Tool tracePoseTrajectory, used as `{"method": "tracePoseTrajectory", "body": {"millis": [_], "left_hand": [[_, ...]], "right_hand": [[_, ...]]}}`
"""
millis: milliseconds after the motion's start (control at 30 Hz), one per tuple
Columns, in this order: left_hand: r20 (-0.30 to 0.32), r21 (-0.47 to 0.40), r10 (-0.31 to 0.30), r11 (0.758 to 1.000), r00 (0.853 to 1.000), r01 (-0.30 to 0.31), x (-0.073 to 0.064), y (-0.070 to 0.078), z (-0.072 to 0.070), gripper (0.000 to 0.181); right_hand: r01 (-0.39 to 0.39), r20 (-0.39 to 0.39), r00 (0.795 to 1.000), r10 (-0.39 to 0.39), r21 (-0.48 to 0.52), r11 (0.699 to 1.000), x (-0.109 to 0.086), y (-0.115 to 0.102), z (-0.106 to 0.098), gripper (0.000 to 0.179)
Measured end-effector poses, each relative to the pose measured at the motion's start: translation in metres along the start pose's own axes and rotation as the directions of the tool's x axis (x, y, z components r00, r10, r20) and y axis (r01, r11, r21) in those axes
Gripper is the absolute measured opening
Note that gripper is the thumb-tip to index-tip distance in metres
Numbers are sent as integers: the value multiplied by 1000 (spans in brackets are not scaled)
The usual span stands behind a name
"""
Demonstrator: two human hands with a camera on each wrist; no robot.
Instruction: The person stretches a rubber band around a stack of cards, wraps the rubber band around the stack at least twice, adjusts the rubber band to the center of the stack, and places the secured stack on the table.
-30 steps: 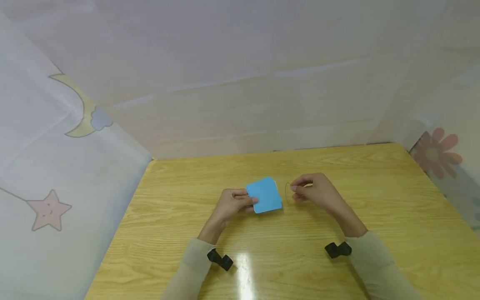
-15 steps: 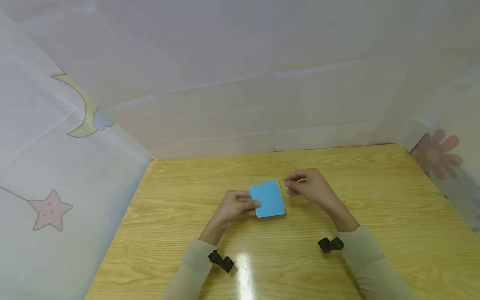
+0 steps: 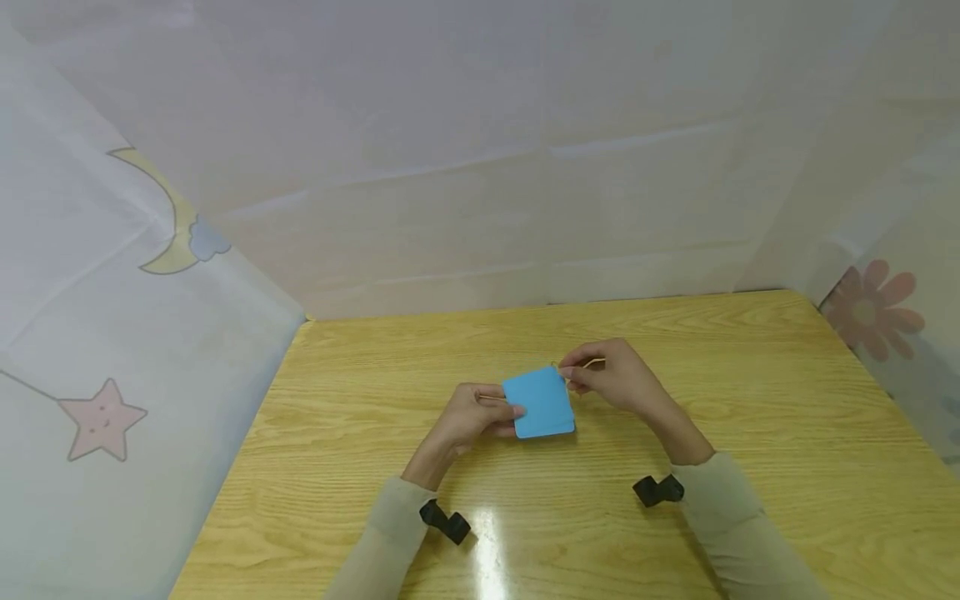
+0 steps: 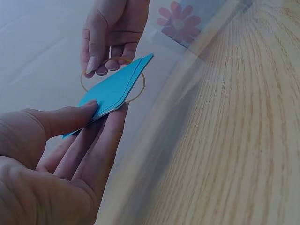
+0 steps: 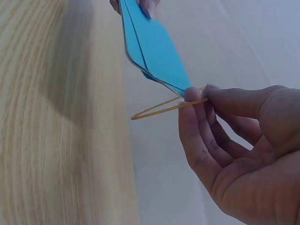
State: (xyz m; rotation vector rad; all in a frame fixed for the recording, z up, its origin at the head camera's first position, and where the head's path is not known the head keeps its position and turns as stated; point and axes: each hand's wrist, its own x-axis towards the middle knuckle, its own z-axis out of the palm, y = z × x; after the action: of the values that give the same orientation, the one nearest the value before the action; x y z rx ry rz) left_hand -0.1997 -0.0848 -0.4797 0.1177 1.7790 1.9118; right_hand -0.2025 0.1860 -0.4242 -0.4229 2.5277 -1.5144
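A thin stack of blue square cards [image 3: 538, 404] is held above the table by my left hand [image 3: 467, 414], thumb on top and fingers beneath. In the left wrist view, the left thumb [image 4: 70, 119] presses on the near part of the cards [image 4: 112, 89]. At the far right corner of the stack, my right hand [image 3: 611, 379] pinches a yellowish rubber band [image 5: 159, 111] between thumb and fingertips. The band hangs as an open loop, and the cards' corner reaches into it. Whether the band touches the cards, I cannot tell.
Under both hands lies a wood-grain table [image 3: 360, 475], its back edge against a pale cloth wall [image 3: 450, 208] with printed shapes. Small black devices sit at the left cuff [image 3: 446, 522] and the right cuff [image 3: 658, 491].
My right hand has moved left with the rubber band, bringing the loop from beside the cards to their corner. The left hand has shifted slightly right and nearer with the cards.
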Motion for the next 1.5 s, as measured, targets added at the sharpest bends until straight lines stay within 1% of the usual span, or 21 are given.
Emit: {"method": "tracePoseTrajectory", "body": {"millis": [133, 300, 467, 600, 767, 933, 1100, 1233, 1500], "left_hand": [[2, -17, -2, 1000, 1000, 2, 1, -1, -1, 32], [15, -14, 2, 1000, 1000, -1, 2, -4, -2, 33], [38, -6, -10, 1000, 999, 10, 2, -5, 0, 29], [46, -13, -11, 1000, 999, 11, 2, -5, 1, 31], [13, -33, -11, 999, 1000, 11, 4, -5, 1, 32], [-28, -70, -7, 998, 1000, 5, 5, -3, 0, 34], [-67, -88, 3, 996, 998, -9, 6, 0, -1, 37], [-80, -90, 17, 996, 997, -24, 7, 1, -1, 38], [-95, -100, 19, 995, 995, -28, 8, -1, 1, 39]], "right_hand": [[29, 11, 1000, -29, -5, 1000, 0, 0, 2, 18], [52, 33, 998, -52, 8, 999, 1, 0, 3, 19], [47, 22, 999, -47, -12, 999, 2, 1, 5, 17], [43, 22, 999, -43, -7, 999, 3, 0, 7, 15], [46, 49, 998, -46, 13, 999, 1, -2, 7, 15], [34, 56, 998, -35, 19, 999, -2, 0, 8, 14], [32, 62, 998, -34, 26, 999, -6, 2, 9, 14], [18, 59, 998, -19, 29, 999, -8, 3, 10, 13], [-9, 55, 998, 6, 54, 998, -11, 6, 13, 15]]}}
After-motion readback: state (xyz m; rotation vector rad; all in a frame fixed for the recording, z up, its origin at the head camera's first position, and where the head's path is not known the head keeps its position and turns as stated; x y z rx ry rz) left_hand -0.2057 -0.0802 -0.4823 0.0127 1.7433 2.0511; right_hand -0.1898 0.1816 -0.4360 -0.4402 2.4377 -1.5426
